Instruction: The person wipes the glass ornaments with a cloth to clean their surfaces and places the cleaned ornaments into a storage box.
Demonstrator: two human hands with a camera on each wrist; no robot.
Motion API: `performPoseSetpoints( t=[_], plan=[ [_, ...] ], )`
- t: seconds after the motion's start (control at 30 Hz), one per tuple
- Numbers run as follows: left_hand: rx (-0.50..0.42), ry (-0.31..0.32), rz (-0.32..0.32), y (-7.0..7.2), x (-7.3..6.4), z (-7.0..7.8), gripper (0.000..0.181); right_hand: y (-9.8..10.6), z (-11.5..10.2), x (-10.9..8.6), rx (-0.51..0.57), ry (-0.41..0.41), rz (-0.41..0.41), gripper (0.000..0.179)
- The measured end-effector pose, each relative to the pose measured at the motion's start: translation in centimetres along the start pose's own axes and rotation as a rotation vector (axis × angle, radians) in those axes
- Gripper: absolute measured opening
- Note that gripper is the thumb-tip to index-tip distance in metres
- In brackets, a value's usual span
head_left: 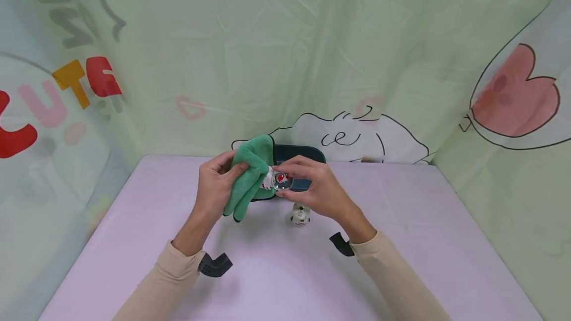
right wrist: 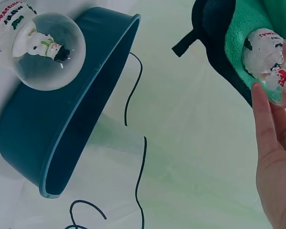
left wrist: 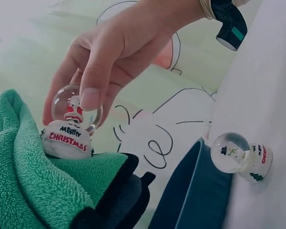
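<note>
My left hand point(head_left: 211, 186) grips a fluffy green cloth point(head_left: 249, 170) with dark edging, its thumb pressed on top. Folds of the cloth lie against the white base of a snow globe point(left wrist: 66, 143), which reads "Merry Christmas" and has a red-and-white figure inside. By its clear ball, my right hand point(head_left: 322, 185) pinches this globe between thumb and fingers, tilted sideways above the table. A second snow globe point(right wrist: 47, 50), with a snowman inside, stands on the table below the hands. Cloth hides most of my left fingers.
Just behind the hands, a dark blue bin point(head_left: 317, 151) stands on the table point(head_left: 392, 212), near its back edge. The second globe is close in front of it. A printed pale green curtain point(head_left: 200, 63) hangs around the back and sides.
</note>
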State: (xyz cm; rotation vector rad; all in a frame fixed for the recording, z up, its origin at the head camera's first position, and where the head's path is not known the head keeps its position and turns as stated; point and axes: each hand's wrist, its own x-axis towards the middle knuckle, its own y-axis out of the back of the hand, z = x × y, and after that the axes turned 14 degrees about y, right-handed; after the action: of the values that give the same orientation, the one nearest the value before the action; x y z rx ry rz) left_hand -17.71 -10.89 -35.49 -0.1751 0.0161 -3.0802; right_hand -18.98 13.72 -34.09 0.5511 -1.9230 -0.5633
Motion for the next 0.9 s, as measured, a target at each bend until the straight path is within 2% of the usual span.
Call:
performPoseSetpoints(
  t=[0.23, 0.53, 0.9],
  plan=[
    [0.013, 0.047, -0.048, -0.18, -0.29, -0.25, 0.036, -0.51, 0.44, -0.14, 0.000, 0.029, 0.041, 0.049],
    [0.034, 0.025, -0.089, -0.48, -0.34, -0.49, 0.036, -0.78, 0.72, -0.07, 0.020, 0.055, 0.134, 0.048],
    [0.052, 0.075, -0.132, -0.29, -0.45, -0.98, 0.036, -0.68, 0.76, 0.28, 0.064, 0.045, 0.211, 0.049]
  ],
)
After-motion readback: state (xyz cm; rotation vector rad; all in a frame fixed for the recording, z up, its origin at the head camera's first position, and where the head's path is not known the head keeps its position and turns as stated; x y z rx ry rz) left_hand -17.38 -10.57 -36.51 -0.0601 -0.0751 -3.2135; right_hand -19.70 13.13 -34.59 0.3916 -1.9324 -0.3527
